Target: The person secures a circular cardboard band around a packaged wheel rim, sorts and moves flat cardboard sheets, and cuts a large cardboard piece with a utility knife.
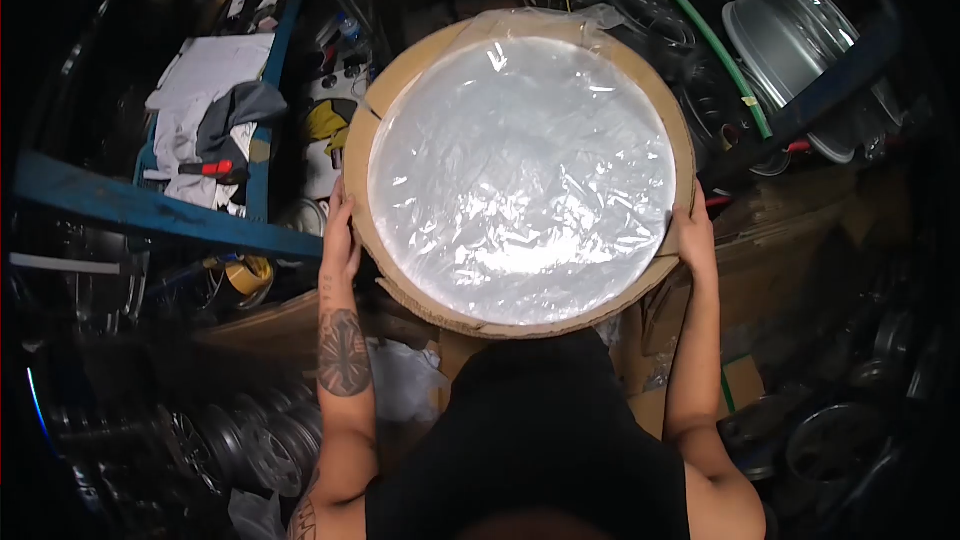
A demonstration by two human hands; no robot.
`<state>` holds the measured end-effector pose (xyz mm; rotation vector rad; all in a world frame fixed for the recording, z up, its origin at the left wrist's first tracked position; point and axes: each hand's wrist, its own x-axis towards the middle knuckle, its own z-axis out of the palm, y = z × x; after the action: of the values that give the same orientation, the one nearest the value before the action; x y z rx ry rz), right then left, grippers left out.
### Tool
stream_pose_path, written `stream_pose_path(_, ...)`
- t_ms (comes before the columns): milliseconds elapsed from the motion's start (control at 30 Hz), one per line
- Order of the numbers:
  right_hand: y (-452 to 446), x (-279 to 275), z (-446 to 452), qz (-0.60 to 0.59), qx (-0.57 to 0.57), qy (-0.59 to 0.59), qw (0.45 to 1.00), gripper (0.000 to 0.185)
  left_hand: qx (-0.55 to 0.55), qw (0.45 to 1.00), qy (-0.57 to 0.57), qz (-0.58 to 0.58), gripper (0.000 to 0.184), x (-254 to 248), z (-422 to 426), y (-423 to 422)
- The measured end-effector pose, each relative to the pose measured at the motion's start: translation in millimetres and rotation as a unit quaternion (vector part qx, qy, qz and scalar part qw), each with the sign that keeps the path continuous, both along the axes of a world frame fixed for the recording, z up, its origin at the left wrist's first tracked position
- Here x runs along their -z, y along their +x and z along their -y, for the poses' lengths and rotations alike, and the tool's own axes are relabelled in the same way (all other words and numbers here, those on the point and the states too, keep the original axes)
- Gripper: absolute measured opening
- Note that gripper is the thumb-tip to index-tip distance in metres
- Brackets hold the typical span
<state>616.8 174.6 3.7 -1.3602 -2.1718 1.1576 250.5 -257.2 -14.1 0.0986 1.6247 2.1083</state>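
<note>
In front of my body I hold a large round package (520,170), its pale disc-shaped face covered in crinkled, shiny clear plastic. A cardboard ring (684,145) surrounds that face, with a torn lower-left edge. What is inside cannot be made out. My left hand (342,230) grips the ring at its left side, fingers reaching round the outer edge. Across from it, my right hand (693,233) is closed on the right side of the ring, with the fingertips partly hidden. Loose plastic film (595,18) sticks out at the top.
A blue metal rack (170,202) stands at left, holding white cloths (215,70) and a red-handled tool (207,169). Yellow tape (248,275) hangs below. Silver wheel rims (790,40) sit upper right beside a green tube (700,30). More wheels (240,445) lie lower left.
</note>
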Motion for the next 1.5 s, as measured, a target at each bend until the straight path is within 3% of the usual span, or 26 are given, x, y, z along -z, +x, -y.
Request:
stream_pose_path(67, 6, 4, 12, -0.08, -0.007, -0.02, 0.997, 0.066, 0.008, 0.99, 0.115, 0.086, 0.053, 55, 36, 15)
stream_pose_path(133, 10, 23, 20, -0.178, -0.005, -0.025, 0.984, 0.067, -0.026, 0.986, 0.05, 0.159, 0.068, 119, 58, 40)
stream_pose_path(200, 11, 25, 22, -0.221, 0.012, -0.073, 0.973, 0.07, -0.082, 0.979, -0.034, 0.184, 0.069, 229, 77, 71)
stream_pose_path(233, 13, 30, 21, -0.205, 0.008, -0.05, 0.978, 0.07, -0.12, 0.944, -0.025, 0.305, 0.067, 178, 46, 112)
stream_pose_path(267, 15, 33, 19, -0.188, 0.001, -0.026, 0.982, 0.07, -0.098, 0.927, 0.0, 0.361, 0.063, 212, 43, 133)
stream_pose_path(300, 21, 39, 17, -0.191, -0.005, -0.024, 0.981, 0.069, -0.04, 0.918, 0.064, 0.39, 0.063, 312, 60, 148)
stream_pose_path(333, 26, 46, 14, -0.195, -0.015, -0.021, 0.981, 0.069, -0.058, 0.911, 0.052, 0.405, 0.062, 330, 53, 171)
stream_pose_path(367, 27, 46, 11, -0.198, -0.029, -0.017, 0.98, 0.069, -0.067, 0.906, 0.048, 0.415, 0.062, 330, 40, 188)
stream_pose_path(567, 10, -7, 8, 0.057, -0.064, 0.076, 0.993, 0.071, -0.113, 0.909, 0.039, 0.4, 0.059, 317, -1, 196)
stream_pose_path(667, -16, -9, -35, -0.046, -0.132, 0.257, 0.956, 0.066, -0.152, 0.911, 0.036, 0.382, 0.058, 313, -14, 193)
stream_pose_path(733, -47, -32, -51, -0.111, -0.127, 0.133, 0.977, 0.06, -0.182, 0.909, 0.036, 0.374, 0.057, 309, -21, 199)
stream_pose_path(800, -79, -33, -85, -0.157, -0.198, 0.154, 0.955, 0.057, -0.209, 0.906, 0.032, 0.367, 0.056, 307, -29, 211)
stream_pose_path(867, -122, -38, -119, -0.102, -0.268, 0.167, 0.943, 0.053, -0.221, 0.909, 0.013, 0.352, 0.056, 307, -38, 223)
stream_pose_path(933, -174, -53, -117, -0.091, -0.335, 0.293, 0.891, 0.051, -0.239, 0.91, -0.01, 0.34, 0.055, 307, -44, 242)
stream_pose_path(1000, -247, -24, -178, -0.08, -0.407, 0.397, 0.819, 0.05, -0.252, 0.908, -0.039, 0.333, 0.054, 307, -53, 268)
stream_pose_path(1067, -320, -28, -186, 0.04, -0.468, 0.296, 0.832, 0.05, -0.259, 0.903, -0.069, 0.336, 0.053, 294, -60, 298)
stream_pose_path(1100, -350, -25, -167, -0.04, -0.49, 0.332, 0.805, 0.049, -0.258, 0.9, -0.081, 0.341, 0.053, 302, -60, 315)
stream_pose_path(1167, -395, -21, -97, -0.133, -0.549, 0.376, 0.735, 0.047, -0.257, 0.899, -0.093, 0.344, 0.052, 313, -62, 357)
stream_pose_path(1233, -382, -50, 16, -0.155, -0.621, 0.407, 0.652, 0.046, -0.269, 0.899, -0.078, 0.336, 0.051, 276, -51, 411)
stream_pose_path(1267, -362, -49, 70, -0.179, -0.665, 0.375, 0.62, 0.045, -0.358, 0.866, -0.056, 0.344, 0.044, 294, -53, 448)
stream_pose_path(1300, -337, -49, 124, -0.201, -0.707, 0.343, 0.585, 0.045, -0.387, 0.882, -0.086, 0.254, 0.036, 375, -54, 488)
stream_pose_path(1333, -299, -62, 175, -0.172, -0.758, 0.282, 0.563, 0.044, -0.353, 0.836, -0.285, 0.308, 0.03, 312, -40, 508)
stream_pose_path(1367, -260, -73, 213, -0.139, -0.802, 0.22, 0.537, 0.043, -0.393, 0.825, -0.23, 0.334, 0.031, 308, -31, 531)
stream_pose_path(1400, -235, -72, 232, -0.129, -0.843, 0.278, 0.443, 0.045, -0.462, 0.812, -0.111, 0.339, 0.033, 317, -22, 558)
stream_pose_path(1467, -168, -102, 283, -0.183, -0.923, 0.183, 0.286, 0.045, -0.57, 0.745, 0.119, 0.325, 0.037, 342, 1, 605)
stream_pose_path(1500, -148, -104, 295, -0.176, -0.949, 0.143, 0.218, 0.043, -0.605, 0.765, 0.025, 0.222, 0.037, 307, -3, 625)
